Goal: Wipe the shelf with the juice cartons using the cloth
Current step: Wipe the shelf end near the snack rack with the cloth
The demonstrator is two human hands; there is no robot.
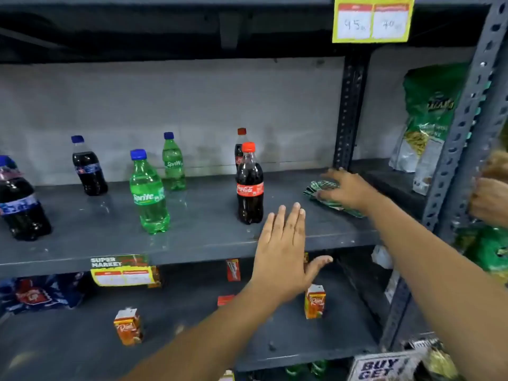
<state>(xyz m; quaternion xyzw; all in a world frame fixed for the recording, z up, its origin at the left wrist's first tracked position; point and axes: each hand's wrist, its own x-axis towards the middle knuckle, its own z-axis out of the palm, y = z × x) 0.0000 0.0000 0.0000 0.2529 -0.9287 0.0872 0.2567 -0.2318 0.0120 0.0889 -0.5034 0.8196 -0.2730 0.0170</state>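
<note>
Far to the left of the left hand [283,259], the upper shelf [192,237] carries six bottles in all: two dark cola bottles with blue caps [20,199] and blue labels too blurred to read, then two green Sprite bottles [149,195] with blue caps, one in front of the other, then two Coca-Cola bottles [249,188] with red caps, the rear one mostly hidden behind the front one. Wide bare gaps lie between these groups, and the shelf's front edge runs clear along them.

The left hand is open and flat, fingers together and thumb splayed, hovering across the front edge of the upper shelf just right of the front Coca-Cola bottle, holding nothing. Below it lies the juice carton shelf [68,350], with a yellow "SUPER MARKET" price tag [121,270] on the edge above. Two orange "Real" juice cartons [128,327] stand upright and well apart there, one down-left of the left hand and one just beside its wrist; small red packs sit further back. Open shelf surrounds both cartons.

The right hand [343,191] lies spread, palm down, on the green-and-white checked cloth [320,188], which rests on the upper shelf near its right upright. Above that hand hangs a yellow price card [372,20] reading "95" and "70"; to its right stand green snack bags [428,116]. Bottom right, a sign [379,367] reads "BUY GET".
</note>
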